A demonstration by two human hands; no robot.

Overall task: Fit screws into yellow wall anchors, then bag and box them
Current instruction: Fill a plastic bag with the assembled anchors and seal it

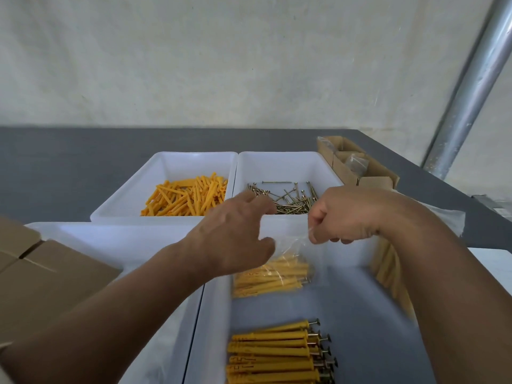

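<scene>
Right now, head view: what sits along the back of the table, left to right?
white bin of loose yellow anchors → white bin of screws → open cardboard box with clear bags inside → metal pole past the table's right edge.

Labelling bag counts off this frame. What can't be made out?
Head view only:
- clear bag: anchor count lost to motion blur; left hand covers its corner.
- right hand: pinches the bag; fingertips curled under, hidden.
- assembled anchors: cut by the bottom edge.
- yellow pieces beside the right forearm: blurred, partly behind the arm.
- cardboard box contents: too small.
</scene>
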